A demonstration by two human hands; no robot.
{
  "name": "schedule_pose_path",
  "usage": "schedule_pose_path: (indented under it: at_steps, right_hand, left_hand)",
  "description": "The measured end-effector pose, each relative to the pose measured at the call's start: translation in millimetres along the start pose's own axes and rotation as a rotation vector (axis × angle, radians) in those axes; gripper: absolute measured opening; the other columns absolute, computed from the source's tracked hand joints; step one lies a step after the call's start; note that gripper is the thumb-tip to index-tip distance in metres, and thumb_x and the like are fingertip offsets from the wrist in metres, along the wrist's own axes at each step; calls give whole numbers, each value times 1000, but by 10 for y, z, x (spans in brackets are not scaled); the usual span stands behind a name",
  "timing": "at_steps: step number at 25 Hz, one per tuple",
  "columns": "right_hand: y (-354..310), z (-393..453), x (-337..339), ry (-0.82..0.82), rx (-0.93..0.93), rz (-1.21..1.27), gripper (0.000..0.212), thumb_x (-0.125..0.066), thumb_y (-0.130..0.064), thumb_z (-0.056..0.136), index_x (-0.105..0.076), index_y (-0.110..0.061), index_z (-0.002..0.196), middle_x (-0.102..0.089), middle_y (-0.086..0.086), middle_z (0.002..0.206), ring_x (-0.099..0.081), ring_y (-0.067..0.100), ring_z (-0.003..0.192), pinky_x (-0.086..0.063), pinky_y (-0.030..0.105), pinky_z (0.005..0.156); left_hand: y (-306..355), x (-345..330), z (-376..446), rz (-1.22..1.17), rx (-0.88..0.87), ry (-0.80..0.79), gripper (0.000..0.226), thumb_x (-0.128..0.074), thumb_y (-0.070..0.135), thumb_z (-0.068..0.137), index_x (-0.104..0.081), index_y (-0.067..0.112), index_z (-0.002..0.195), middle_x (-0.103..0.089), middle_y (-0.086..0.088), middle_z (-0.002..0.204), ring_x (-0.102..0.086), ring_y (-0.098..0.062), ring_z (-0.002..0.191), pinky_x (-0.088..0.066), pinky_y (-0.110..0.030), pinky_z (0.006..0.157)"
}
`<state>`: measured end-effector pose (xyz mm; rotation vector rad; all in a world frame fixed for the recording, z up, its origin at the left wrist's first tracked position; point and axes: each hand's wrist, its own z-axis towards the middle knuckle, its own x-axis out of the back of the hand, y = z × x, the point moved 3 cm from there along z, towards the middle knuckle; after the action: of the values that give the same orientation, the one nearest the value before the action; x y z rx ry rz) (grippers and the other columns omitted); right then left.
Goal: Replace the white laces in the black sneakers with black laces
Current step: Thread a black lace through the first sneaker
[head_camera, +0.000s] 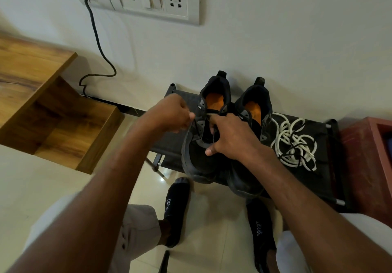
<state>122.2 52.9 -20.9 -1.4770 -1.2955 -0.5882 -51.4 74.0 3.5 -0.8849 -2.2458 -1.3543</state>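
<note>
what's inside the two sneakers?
Orange insoles show in both the left sneaker and the right sneaker. Toe ends inside are hidden by the uppers, and the right hand covers part of both.

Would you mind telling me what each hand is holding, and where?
Both hands grip a lace at the left sneaker: left hand pulls one end sideways, right hand pinches it over the tongue.

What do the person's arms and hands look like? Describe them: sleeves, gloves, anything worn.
Both arms are bare from the frame's edge to the wrist: no sleeves show. The left hand and right hand wear no gloves, and no rings, watch or bands show. Lower down, light trousers and dark socks printed "SPORT" show.
</note>
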Motion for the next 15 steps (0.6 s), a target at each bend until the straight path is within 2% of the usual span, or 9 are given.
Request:
schedule_pose_path:
  at_steps: [2, 4, 6, 9, 11, 15]
  right_hand:
    - [-1, 8, 23, 8, 6, 9, 58, -98, -41, 62, -57, -23, 97, -60, -3, 106, -63, 23, 99, -56, 40, 85]
    - [-15, 17, 36, 26, 8, 4, 57, -99, -42, 59, -56, -22, 89, -61, -5, 93, -63, 20, 89, -56, 40, 81]
    - [-9, 13, 65, 40, 2, -6, 56, -99, -43, 59, -56, -21, 87, -61, -5, 90, -62, 19, 86, -54, 37, 76]
    - [-8, -4, 146, 64, 3, -4, 54, -99, -44, 60, -60, -19, 88, -62, -5, 88, -61, 17, 85, -45, 30, 69]
    - [-58, -36, 160, 79, 17, -35, 56, -98, -45, 62, -61, -17, 94, -62, -4, 95, -60, 17, 90, -46, 31, 73]
    - [-131, -58, 75, 107, 9, -47, 59, -97, -43, 66, -58, -18, 103, -58, -1, 104, -61, 21, 96, -49, 33, 77]
  left_hand:
    - [21, 79, -3, -141, -20, 17, 15, -60, 14, 103, -62, 0, 98, -74, -22, 105, -72, -32, 103, -61, -48, 91]
    - [51, 64, -29, -280, -39, -52, 10, -54, 10, 106, -56, 5, 97, -75, -21, 106, -73, -29, 102, -63, -41, 85]
    - [80, 3, -40, -395, -27, -109, 10, -49, 11, 108, -52, 8, 99, -77, -20, 99, -74, -29, 96, -61, -38, 79]
    - [103, -2, -39, -542, -1, -88, 12, -45, 14, 110, -51, 9, 102, -69, -12, 79, -76, -34, 95, -61, -41, 81]
    - [98, 5, -27, -499, -10, -91, 16, -44, 14, 110, -52, 9, 97, -61, -9, 74, -74, -35, 89, -61, -45, 82]
    - [72, -52, -17, -216, -12, -77, 14, -45, 15, 110, -49, 8, 98, -62, -13, 80, -70, -28, 76, -62, -48, 81]
